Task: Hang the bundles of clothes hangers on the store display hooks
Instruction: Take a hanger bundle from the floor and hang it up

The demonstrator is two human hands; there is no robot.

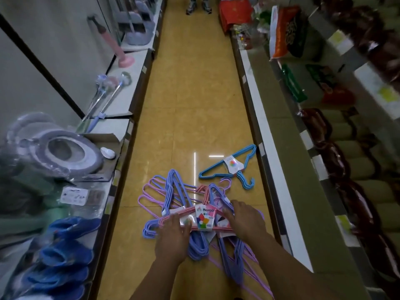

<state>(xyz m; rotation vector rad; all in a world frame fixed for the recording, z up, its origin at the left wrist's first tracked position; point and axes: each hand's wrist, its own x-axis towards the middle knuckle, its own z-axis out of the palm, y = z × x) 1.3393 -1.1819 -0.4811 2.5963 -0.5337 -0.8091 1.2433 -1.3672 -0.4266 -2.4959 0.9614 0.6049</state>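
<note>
A heap of hanger bundles lies on the yellow aisle floor below me: purple bundles (173, 191), pale pink ones (147, 191), and on top a pink bundle (201, 191) with a white "Hanger" label (205, 217). My left hand (173, 237) grips the pink bundle's bar left of the label. My right hand (244, 219) grips it on the label's right. A separate blue bundle (229, 167) lies on the floor further ahead to the right. No display hooks are visible.
Low shelves line both sides of the narrow aisle: toilet seats (62, 152) and blue slippers (62, 256) on the left, dark red packaged goods (333, 161) on the right. A person's feet (198, 6) stand at the far end.
</note>
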